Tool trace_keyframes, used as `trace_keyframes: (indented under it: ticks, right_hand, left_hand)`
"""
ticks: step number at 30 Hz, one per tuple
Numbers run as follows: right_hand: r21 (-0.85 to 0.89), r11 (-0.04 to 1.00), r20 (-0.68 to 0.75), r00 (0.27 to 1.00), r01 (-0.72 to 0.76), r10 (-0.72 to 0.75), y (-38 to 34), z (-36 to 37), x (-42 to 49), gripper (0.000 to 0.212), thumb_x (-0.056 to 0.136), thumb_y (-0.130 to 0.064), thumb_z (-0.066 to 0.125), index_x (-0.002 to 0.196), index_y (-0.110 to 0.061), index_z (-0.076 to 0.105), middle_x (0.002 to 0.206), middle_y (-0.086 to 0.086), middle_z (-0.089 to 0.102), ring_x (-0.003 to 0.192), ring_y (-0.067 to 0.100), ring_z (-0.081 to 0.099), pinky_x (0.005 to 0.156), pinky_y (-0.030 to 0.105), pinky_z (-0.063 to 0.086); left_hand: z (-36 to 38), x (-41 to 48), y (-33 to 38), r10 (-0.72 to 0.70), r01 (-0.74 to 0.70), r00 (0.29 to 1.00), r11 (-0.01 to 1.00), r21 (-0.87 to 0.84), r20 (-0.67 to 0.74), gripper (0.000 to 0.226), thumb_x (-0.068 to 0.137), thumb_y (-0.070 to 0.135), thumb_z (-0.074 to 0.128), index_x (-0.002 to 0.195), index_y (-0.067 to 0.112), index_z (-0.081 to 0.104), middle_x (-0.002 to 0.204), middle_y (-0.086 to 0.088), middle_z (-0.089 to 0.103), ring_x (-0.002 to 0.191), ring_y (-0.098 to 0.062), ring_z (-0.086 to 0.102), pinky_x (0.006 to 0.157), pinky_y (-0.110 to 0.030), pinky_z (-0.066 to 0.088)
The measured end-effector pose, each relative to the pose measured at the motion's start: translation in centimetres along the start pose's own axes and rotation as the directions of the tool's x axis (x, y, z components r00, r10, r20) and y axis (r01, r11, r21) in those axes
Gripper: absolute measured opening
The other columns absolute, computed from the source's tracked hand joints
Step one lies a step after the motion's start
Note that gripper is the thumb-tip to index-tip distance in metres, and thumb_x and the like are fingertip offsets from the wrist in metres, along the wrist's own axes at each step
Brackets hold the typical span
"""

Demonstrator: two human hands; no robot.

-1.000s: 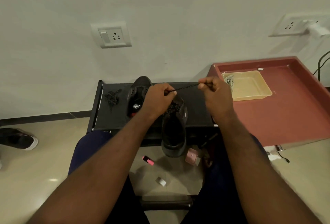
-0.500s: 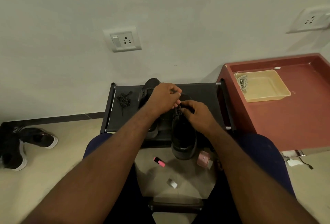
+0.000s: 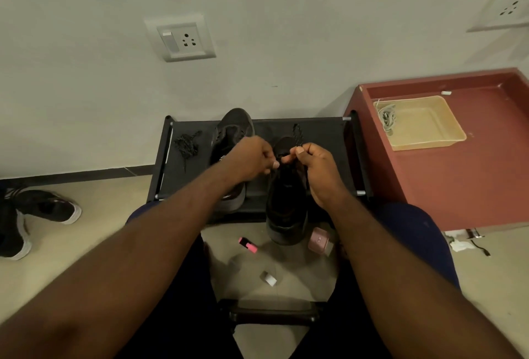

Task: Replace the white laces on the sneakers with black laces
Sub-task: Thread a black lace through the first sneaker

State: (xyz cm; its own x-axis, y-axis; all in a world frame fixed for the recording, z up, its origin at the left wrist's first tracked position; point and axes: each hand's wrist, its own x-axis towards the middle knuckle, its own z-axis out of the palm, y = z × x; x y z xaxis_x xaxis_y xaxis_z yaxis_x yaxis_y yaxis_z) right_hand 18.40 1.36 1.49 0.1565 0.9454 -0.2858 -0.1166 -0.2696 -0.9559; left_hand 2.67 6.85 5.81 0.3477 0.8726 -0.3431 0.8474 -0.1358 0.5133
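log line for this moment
right hand: pinches black woven lace | left hand: curled at eyelets, hold unclear | dark grey sneaker: on black fabric rack

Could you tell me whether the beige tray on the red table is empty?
Not empty: pale laces lie bunched in the far left corner of the tray; the rest looks bare.

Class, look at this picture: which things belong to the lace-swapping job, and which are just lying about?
Job: black lace in right hand; sneaker being laced; second sneaker; spare black lace; white laces in tan tray.
Lying about: pink highlighter; small pink box; small white block; pair of shoes on the floor.
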Motion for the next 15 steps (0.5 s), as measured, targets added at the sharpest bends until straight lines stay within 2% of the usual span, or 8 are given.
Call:
trace_keyframes:
  ticks: [2,4,6,8,11,13,15]
  right_hand:
    - [0.016,1.0,0.049,0.999,-0.003,0.003,0.0,0.0,0.3,0.024,0.104,-0.011,0.047,0.089,-0.006,0.064,0.081,0.012,0.072,0.089,0.027,0.069,0.093,0.042,0.053]
    - [0.116,0.993,0.099,0.995,-0.03,0.019,0.1,0.0,0.8,0.025,0.105,-0.007,0.043,0.087,-0.003,0.061,0.076,0.013,0.067,0.084,0.026,0.069,0.085,0.038,0.055]
    - [0.223,0.974,0.099,0.995,-0.048,0.027,0.1,0.0,1.1,0.024,0.104,-0.004,0.042,0.088,-0.002,0.058,0.074,0.013,0.063,0.083,0.027,0.068,0.085,0.039,0.055]
    - [0.324,0.944,0.077,0.996,-0.06,0.037,0.0,-0.2,1.1,0.022,0.104,-0.004,0.042,0.088,-0.002,0.057,0.075,0.014,0.06,0.082,0.029,0.067,0.088,0.04,0.056]
    - [0.476,0.874,0.067,0.995,-0.094,0.071,0.2,-0.2,1.0,0.022,0.104,-0.003,0.041,0.088,-0.003,0.057,0.077,0.012,0.065,0.081,0.024,0.068,0.09,0.039,0.055]
    - [0.578,0.808,0.085,0.993,-0.114,0.08,0.2,-0.1,0.8,0.021,0.103,-0.003,0.043,0.088,-0.003,0.057,0.087,0.012,0.07,0.095,0.027,0.067,0.104,0.042,0.05]
    - [0.591,0.799,0.096,0.993,-0.111,0.067,0.1,-0.1,0.5,0.022,0.103,-0.001,0.043,0.086,-0.005,0.056,0.098,0.012,0.07,0.105,0.025,0.064,0.108,0.039,0.047]
  left_hand:
    - [-1.0,1.0,0.6,0.104,-0.104,0.994,0.995,0.006,-0.044,0.007,0.09,0.016,0.069,0.089,0.011,0.074,0.075,0.001,0.069,0.066,-0.005,0.061,0.069,-0.02,0.05]
    - [-0.7,1.9,0.4,0.127,-0.131,0.989,0.99,-0.047,-0.077,0.007,0.09,0.014,0.069,0.089,0.008,0.074,0.075,0.0,0.069,0.07,-0.009,0.064,0.073,-0.024,0.052]
    - [1.0,2.5,-0.1,0.04,-0.063,0.994,0.972,-0.226,-0.103,0.008,0.091,0.012,0.068,0.086,0.007,0.071,0.069,0.002,0.069,0.058,-0.006,0.062,0.061,-0.02,0.052]
    - [2.9,2.7,-0.3,-0.115,0.038,0.983,0.892,-0.45,-0.144,0.008,0.091,0.012,0.068,0.085,0.008,0.067,0.064,0.005,0.067,0.044,-0.001,0.054,0.048,-0.015,0.046]
    - [4.9,2.9,-0.1,-0.29,0.129,0.95,0.701,-0.701,-0.115,0.005,0.094,0.005,0.063,0.093,0.001,0.066,0.071,-0.002,0.066,0.049,-0.005,0.052,0.043,-0.012,0.042]
    - [5.4,2.7,0.1,-0.29,0.114,0.949,0.68,-0.725,-0.122,0.01,0.095,0.004,0.061,0.097,-0.001,0.069,0.076,-0.006,0.066,0.057,-0.007,0.055,0.047,-0.012,0.044]
    - [5.7,2.4,-0.1,-0.229,0.066,0.962,0.719,-0.692,-0.147,0.014,0.096,0.006,0.06,0.101,0.002,0.072,0.082,-0.005,0.07,0.067,-0.009,0.061,0.055,-0.012,0.049]
